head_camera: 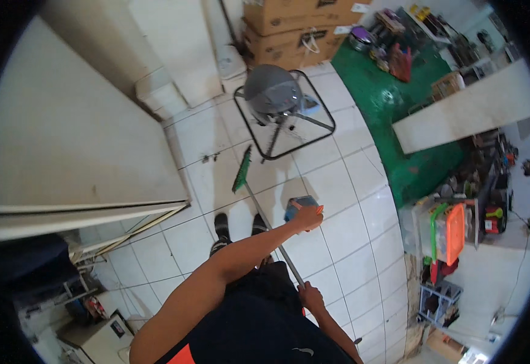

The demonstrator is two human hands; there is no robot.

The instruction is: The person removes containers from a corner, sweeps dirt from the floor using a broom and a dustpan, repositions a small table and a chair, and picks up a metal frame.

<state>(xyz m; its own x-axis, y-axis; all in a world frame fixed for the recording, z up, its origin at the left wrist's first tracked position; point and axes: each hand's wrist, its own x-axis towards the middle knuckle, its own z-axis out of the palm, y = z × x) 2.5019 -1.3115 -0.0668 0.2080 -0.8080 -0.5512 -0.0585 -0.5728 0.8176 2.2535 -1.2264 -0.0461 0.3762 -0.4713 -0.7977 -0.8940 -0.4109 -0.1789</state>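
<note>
My left hand (308, 218) reaches across in front of me and grips a dustpan's orange handle. The bluish pan (309, 200) shows just beyond the fingers, over the white tile floor (349, 236); whether it touches the tiles I cannot tell. Close to my waist, my right hand (311, 296) is shut around the grey pole of a broom (291, 264). The pole slants away under my left forearm to a green bristled head (242, 172) near the floor. Small dark bits of debris (210, 158) lie left of the broom head.
Ahead stands a black metal frame (333, 127) with a grey helmet (272, 89) on it. Stacked cardboard boxes (287, 48) are behind. A large pale panel (83, 123) borders the left. To the right are a green floor (383, 98), a pillar (465, 109) and plastic bins (442, 232).
</note>
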